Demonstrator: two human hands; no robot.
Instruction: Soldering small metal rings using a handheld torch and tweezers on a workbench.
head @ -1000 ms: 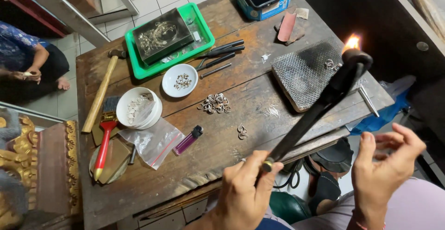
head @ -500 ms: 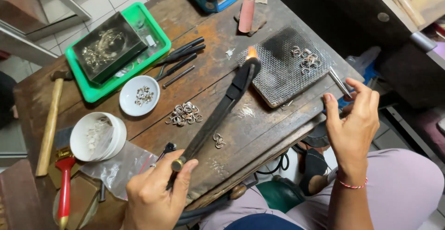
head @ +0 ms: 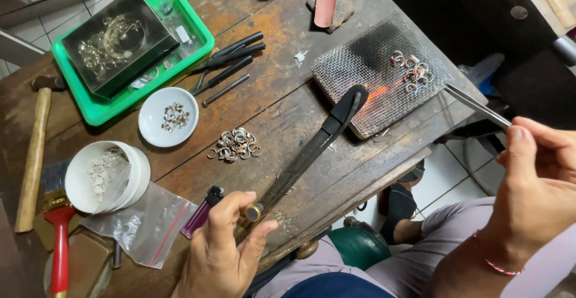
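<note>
My left hand (head: 225,247) grips the brass base of a long black torch (head: 312,148). Its nozzle points at a wire mesh pad (head: 375,73), and an orange flame (head: 377,93) plays across the mesh. A cluster of small metal rings (head: 409,67) lies on the pad's far right part. My right hand (head: 537,181) holds thin metal tweezers (head: 477,106), whose tips reach the pad's right edge near the rings. A loose pile of silver rings (head: 235,144) lies on the wooden bench between the two hands.
A green tray (head: 99,115) with a dark box sits at the back left, black pliers (head: 231,55) beside it. A small white dish (head: 168,117), a white cup (head: 99,175), a plastic bag (head: 141,226), a purple lighter (head: 201,214), a hammer (head: 33,148) and a red-handled tool (head: 60,244) lie left.
The torch tip has dropped from high over the bench down to the mesh pad, flame now on the mesh. My right hand has taken up the tweezers and brought them to the pad.
</note>
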